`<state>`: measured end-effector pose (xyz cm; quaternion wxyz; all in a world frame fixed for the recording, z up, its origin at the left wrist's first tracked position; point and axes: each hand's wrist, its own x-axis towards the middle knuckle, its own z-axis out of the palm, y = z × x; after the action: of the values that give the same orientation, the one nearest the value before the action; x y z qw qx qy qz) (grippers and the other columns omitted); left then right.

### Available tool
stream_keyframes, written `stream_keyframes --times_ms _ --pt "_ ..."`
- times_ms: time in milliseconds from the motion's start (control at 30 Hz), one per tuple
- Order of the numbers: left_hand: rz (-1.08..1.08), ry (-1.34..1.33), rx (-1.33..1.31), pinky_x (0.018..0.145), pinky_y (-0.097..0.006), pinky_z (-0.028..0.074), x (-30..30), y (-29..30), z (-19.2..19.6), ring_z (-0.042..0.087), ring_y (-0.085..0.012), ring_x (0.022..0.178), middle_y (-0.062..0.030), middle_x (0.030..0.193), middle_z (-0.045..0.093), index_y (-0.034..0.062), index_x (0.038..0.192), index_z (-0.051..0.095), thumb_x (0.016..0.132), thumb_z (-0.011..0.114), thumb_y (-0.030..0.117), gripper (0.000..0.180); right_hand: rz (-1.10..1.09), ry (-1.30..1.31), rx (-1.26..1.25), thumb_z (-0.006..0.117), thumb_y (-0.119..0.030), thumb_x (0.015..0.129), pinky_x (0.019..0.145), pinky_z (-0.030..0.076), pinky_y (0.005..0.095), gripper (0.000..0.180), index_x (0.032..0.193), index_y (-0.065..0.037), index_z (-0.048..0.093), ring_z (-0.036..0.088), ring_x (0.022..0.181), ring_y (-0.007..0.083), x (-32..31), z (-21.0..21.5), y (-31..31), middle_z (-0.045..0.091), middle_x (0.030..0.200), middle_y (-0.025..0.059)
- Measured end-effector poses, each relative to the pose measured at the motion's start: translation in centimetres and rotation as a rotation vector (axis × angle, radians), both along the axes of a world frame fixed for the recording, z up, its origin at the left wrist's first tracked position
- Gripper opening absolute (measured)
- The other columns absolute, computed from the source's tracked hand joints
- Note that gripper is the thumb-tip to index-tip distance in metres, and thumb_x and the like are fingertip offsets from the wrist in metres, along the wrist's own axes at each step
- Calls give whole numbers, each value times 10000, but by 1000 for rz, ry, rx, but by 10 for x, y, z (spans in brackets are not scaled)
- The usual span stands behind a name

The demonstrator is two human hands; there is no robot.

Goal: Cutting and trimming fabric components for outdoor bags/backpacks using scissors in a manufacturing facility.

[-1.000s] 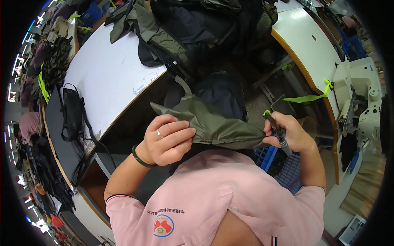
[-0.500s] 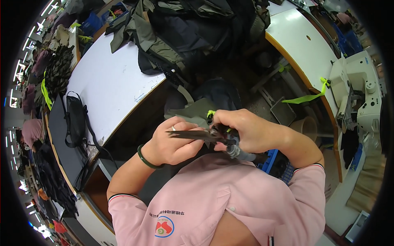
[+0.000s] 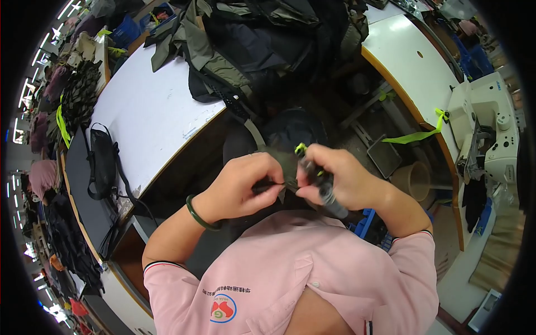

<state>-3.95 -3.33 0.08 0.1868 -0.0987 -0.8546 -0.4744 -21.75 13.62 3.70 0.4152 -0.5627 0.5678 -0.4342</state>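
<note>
Beside the white worktable [image 3: 151, 111], my left hand [image 3: 243, 184] pinches an olive fabric piece [image 3: 285, 164] close to my chest while my right hand [image 3: 335, 178], closed around a dark cutting tool [image 3: 326, 192], risks nicking my fingertips.

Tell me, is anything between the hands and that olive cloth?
Nothing visible. The left hand pinches the olive cloth directly, and the right hand, gripping a dark tool, touches it too. Both meet at the cloth, close to the pink shirt.
</note>
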Motion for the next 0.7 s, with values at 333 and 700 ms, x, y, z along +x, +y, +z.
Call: stream_keyframes --times_ms 333,700 --pt "-239 -744 1191 798 -188 483 -8 7 -15 602 -55 888 7 994 648 32 1155 643 811 711 -34 356 -171 -275 178 705 33 770 683 489 251 216 890 -45 542 586 733 95 -22 -9 -1 630 816 37" --pt "-189 -777 1456 905 -240 523 -17 15 -24 656 -121 998 -74 1117 677 -9 1217 615 810 705 -37 419 -129 132 -4 825 -64 758 703 473 255 330 942 -27 553 590 756 108 -22 3 0 632 832 32"
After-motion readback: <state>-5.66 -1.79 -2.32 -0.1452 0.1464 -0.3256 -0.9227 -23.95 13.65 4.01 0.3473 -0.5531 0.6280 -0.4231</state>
